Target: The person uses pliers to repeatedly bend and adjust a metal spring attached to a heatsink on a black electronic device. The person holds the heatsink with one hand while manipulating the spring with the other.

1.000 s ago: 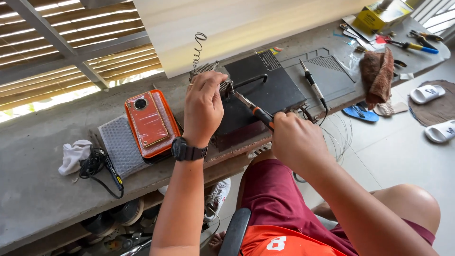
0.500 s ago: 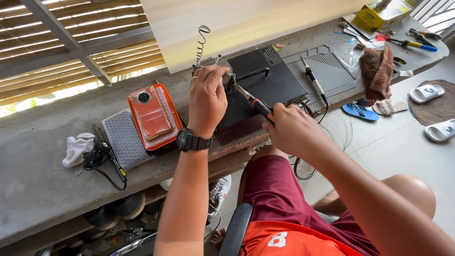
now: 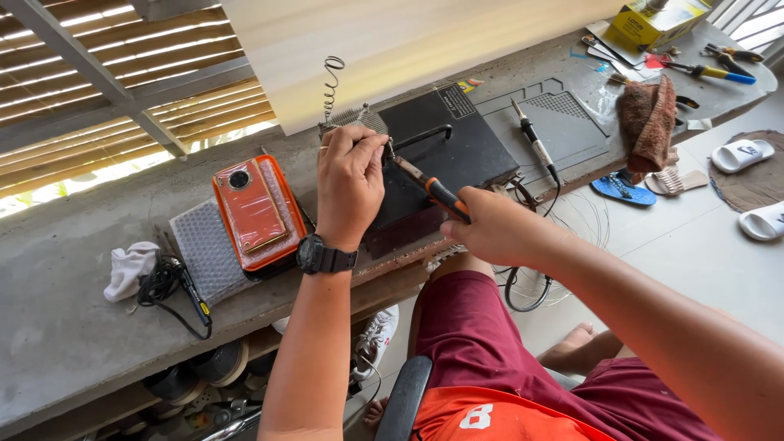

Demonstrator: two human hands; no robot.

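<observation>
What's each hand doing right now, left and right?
Left hand: closed, fingers pinching something small over the black device; what it is cannot be told.
Right hand: closed, holding the orange-handled tool.

On your table (image 3: 49,327), an orange phone (image 3: 251,214) lay face down on a bubble-wrap pouch (image 3: 200,257), with a white rag (image 3: 129,269) and a black cable (image 3: 167,286) beside it. Farther along you had a spare soldering iron (image 3: 535,143) on a grey mat (image 3: 572,122), a brown cloth (image 3: 649,122) and a yellow box (image 3: 649,23). White sandals (image 3: 741,153) sat on the floor.
</observation>
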